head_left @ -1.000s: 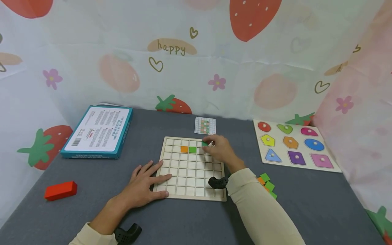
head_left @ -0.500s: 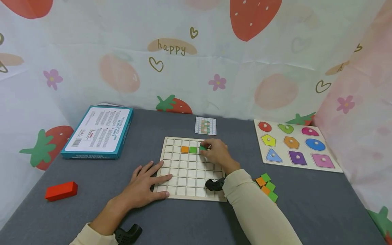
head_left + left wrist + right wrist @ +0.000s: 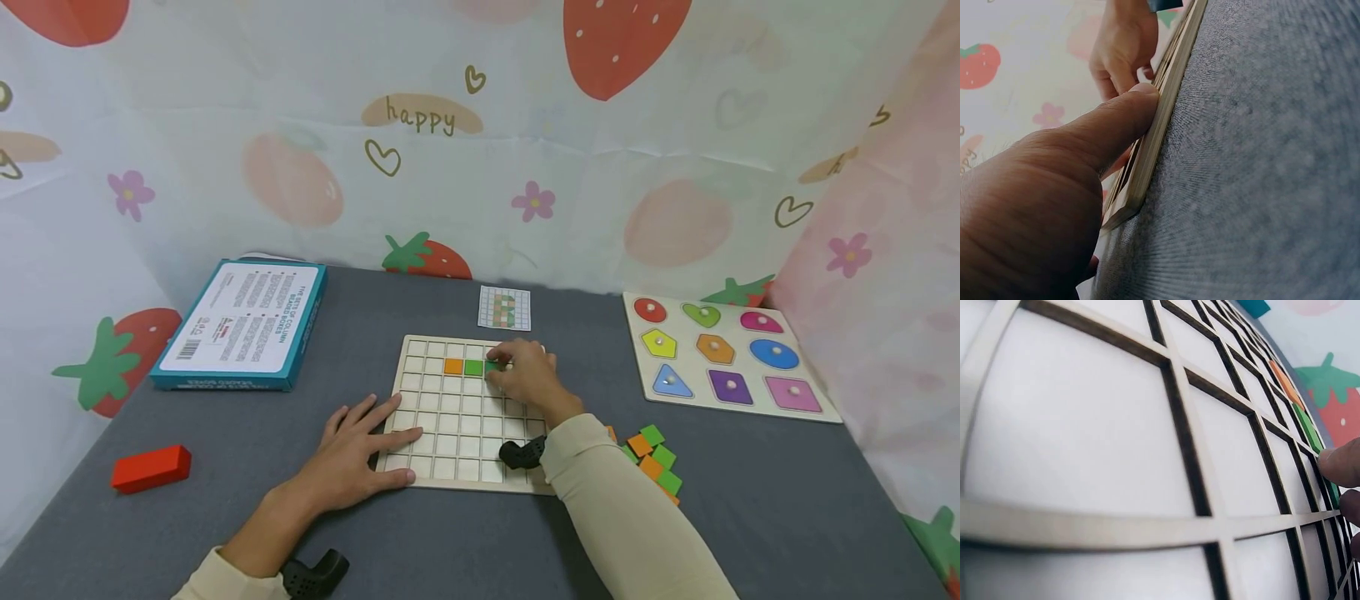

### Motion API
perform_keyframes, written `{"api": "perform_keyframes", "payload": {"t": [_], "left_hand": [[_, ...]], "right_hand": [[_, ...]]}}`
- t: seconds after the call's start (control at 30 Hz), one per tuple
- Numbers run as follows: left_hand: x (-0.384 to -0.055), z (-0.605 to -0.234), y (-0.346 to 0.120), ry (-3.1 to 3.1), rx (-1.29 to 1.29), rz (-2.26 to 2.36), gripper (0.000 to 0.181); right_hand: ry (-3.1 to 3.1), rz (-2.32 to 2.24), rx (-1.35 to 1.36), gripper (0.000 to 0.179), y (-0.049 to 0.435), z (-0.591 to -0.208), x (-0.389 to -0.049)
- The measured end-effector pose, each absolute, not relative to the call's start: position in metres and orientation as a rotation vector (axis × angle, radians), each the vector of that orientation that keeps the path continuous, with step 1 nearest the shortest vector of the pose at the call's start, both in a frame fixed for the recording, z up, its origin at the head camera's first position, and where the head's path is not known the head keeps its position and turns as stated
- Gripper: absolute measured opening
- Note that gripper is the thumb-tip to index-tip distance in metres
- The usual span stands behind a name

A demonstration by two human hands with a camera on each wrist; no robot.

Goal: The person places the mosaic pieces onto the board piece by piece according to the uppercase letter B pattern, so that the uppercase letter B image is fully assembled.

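Note:
A wooden grid board [image 3: 447, 422] with white cells lies flat in the middle of the table. In its second row from the back sit an orange square tile [image 3: 453, 367] and, right beside it, a green one [image 3: 473, 367]. My right hand [image 3: 528, 375] pinches another green tile [image 3: 490, 366] at the cell to the right of these, its fingers [image 3: 1341, 465] covering most of it. The left hand [image 3: 345, 454] rests on the board's left side with fingers spread; in the left wrist view its thumb [image 3: 1129, 109] lies on the board's front edge.
Several loose green and orange tiles [image 3: 651, 467] lie right of the board, partly behind the right sleeve. A small pattern card [image 3: 504, 308] lies behind the board. Farther out are a shape puzzle board [image 3: 697, 390], a teal box [image 3: 240, 317] and a red block [image 3: 152, 469].
My right hand has moved slightly left and toward me with the green tile, down to the cell beside the other green tile. My left hand has stayed put.

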State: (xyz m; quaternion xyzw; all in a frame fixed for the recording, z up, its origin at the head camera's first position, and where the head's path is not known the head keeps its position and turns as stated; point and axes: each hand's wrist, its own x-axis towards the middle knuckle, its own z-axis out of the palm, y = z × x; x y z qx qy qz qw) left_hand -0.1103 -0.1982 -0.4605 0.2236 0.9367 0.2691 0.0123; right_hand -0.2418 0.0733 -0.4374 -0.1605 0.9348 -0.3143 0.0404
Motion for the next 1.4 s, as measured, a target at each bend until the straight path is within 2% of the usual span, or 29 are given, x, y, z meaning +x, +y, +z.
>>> {"api": "perform_keyframes", "payload": {"t": [0.33,0.53,0.9,1.4], "left_hand": [[-0.11,-0.461,-0.199,2.923,0.709,0.854,0.061],[-0.109,-0.461,-0.199,2.919,0.706,0.862,0.06],[-0.11,-0.461,-0.199,2.912,0.713,0.859,0.06],[-0.11,-0.462,-0.201,2.918,0.713,0.851,0.061]], "right_hand": [[2.831,-0.981,-0.528,0.03,0.08,-0.432,-0.24],[2.827,-0.968,-0.556,0.036,0.095,-0.416,-0.235],[2.881,-1.026,-0.61,0.038,0.125,-0.372,-0.214],[2.962,-1.014,-0.78,0.042,0.168,-0.352,-0.183]]}}
